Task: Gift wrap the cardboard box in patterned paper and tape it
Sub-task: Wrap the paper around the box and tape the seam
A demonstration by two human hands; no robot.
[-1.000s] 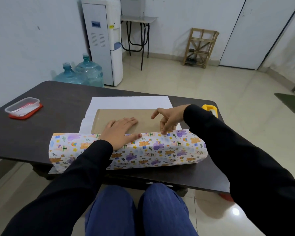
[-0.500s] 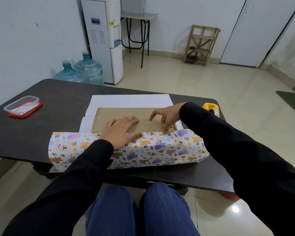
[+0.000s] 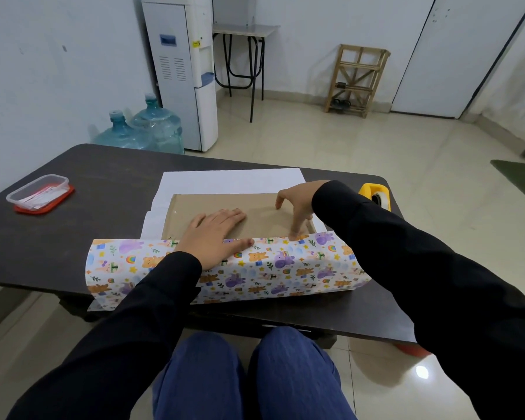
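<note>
A flat brown cardboard box lies on the dark table, on a sheet of wrapping paper whose white underside shows behind it. The near flap of patterned paper is folded up over the box's front edge. My left hand lies flat, palm down, pressing that flap onto the box top. My right hand presses fingertips onto the flap's edge near the box's right end. A yellow tape dispenser stands behind my right forearm.
A clear plastic container on a red lid sits at the table's left. Beyond the table are two water bottles, a white water dispenser, a small metal table and a wooden rack. My knees are under the front edge.
My right hand has slid to the right along the flap's edge toward the box's right end. My left hand has stayed pressing the paper.
</note>
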